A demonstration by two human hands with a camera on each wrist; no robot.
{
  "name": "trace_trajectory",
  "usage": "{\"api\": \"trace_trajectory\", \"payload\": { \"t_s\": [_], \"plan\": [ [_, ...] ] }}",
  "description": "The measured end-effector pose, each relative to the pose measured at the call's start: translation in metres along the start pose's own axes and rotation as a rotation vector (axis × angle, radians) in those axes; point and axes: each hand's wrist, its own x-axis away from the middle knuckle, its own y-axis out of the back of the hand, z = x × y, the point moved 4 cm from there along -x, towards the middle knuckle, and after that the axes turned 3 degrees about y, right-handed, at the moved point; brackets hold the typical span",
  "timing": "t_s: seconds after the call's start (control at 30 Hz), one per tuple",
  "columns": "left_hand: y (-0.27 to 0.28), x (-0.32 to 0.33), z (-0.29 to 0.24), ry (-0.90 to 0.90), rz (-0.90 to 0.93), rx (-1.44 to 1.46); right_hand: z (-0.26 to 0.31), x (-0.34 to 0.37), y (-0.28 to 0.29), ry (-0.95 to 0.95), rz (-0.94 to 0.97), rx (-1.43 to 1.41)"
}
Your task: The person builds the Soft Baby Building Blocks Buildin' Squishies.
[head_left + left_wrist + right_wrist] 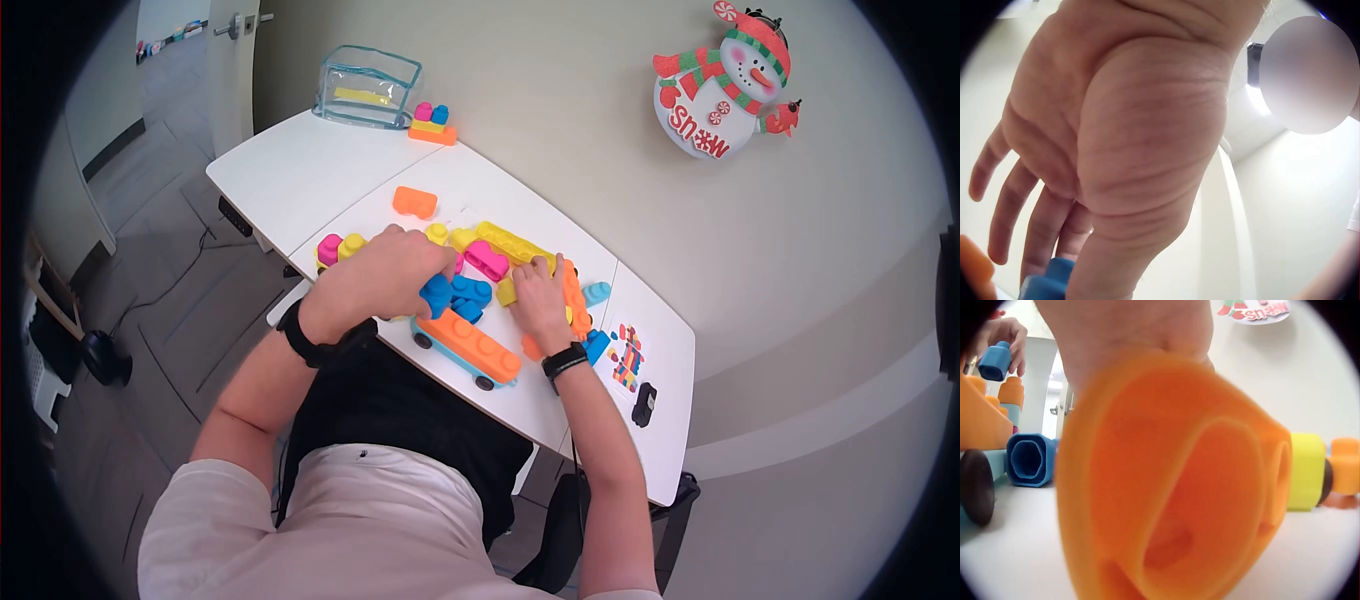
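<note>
Your surface has its near edge right by the car, leaving only a thin strip of white on your side of it. The far edge runs along the wall, with a band of white between it and the yellow strip. The widest white stretch is to the left, from the orange brick up to the clear case and the stack. The right end carries a picture sheet and a black device. Between your hands it is crowded: blue bricks and a pink brick.

Your left hand has a blue block pinched between thumb and fingers, raised near the car's left end. The block's stud points up and its hollow end down, the long axis nearly upright with a slight tilt. The car's long axis follows the near edge; I cannot tell which end is its front.

Your right hand is lowered by the right end of the yellow strip, beside the orange row; I cannot tell whether it has hold of anything. A hollow orange piece blocks the right wrist view.
</note>
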Motion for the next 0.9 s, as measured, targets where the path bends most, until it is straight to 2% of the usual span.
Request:
{"api": "trace_trajectory", "payload": {
  "t_s": [0.07, 0.13, 0.17, 0.23, 0.27, 0.33, 0.37, 0.43, 0.47, 0.53, 0.57, 0.6, 0.67, 0.77, 0.8, 0.87, 0.9],
  "plan": [
    [-0.002, 0.0, -0.002, 0.011, 0.021, 0.018, -0.005, 0.006, 0.022, -0.018, -0.053, -0.086],
    [-0.011, -0.005, -0.001, 0.023, 0.056, 0.057, -0.015, 0.016, 0.06, -0.138, -0.17, -0.36],
    [-0.016, -0.009, 0.001, 0.02, 0.056, 0.062, -0.023, 0.018, 0.056, -0.14, -0.166, -0.356],
    [-0.027, -0.017, 0.004, 0.028, 0.067, -0.031, -0.047, 0.024, 0.056, -0.25, -0.495, -0.734],
    [-0.029, -0.02, 0.004, 0.026, 0.071, -0.026, -0.054, 0.026, 0.058, -0.252, -0.489, -0.732],
    [-0.036, -0.027, 0.007, 0.038, 0.155, -0.036, -0.071, 0.036, 0.058, -0.478, -0.57, -1.268],
    [-0.037, -0.026, 0.008, 0.033, 0.179, -0.034, -0.067, 0.043, 0.078, -0.502, -0.56, -1.277],
    [-0.033, -0.026, 0.008, 0.036, 0.216, 0.026, -0.059, 0.052, 0.111, -0.593, -0.48, -1.899],
    [-0.033, -0.027, 0.007, 0.033, 0.228, 0.029, -0.063, 0.062, 0.108, -0.608, -0.477, -1.902],
    [-0.031, -0.03, 0.01, 0.089, 0.224, 0.009, -0.062, 0.078, 0.106, -0.669, -0.365, -2.122],
    [-0.032, -0.032, 0.01, 0.079, 0.217, -0.01, -0.058, 0.085, 0.107, -0.735, -0.393, -1.976],
    [-0.033, -0.034, 0.011, 0.069, 0.223, -0.012, -0.051, 0.088, 0.11, -0.745, -0.402, -1.974],
    [-0.036, -0.037, 0.01, 0.057, 0.223, -0.01, -0.042, 0.095, 0.122, -0.88, -0.541, -1.784],
    [-0.045, -0.042, 0.009, 0.026, 0.202, -0.056, -0.027, 0.095, 0.141, -0.925, -0.632, -1.688],
    [-0.047, -0.043, 0.008, 0.021, 0.207, -0.058, -0.031, 0.099, 0.136, -0.931, -0.636, -1.688],
    [-0.049, -0.047, 0.006, -0.009, 0.183, -0.072, -0.038, 0.101, 0.131, -0.776, -0.491, -1.579],
    [-0.048, -0.047, 0.006, -0.014, 0.189, -0.076, -0.039, 0.103, 0.125, -0.784, -0.497, -1.58]
  ]
}}
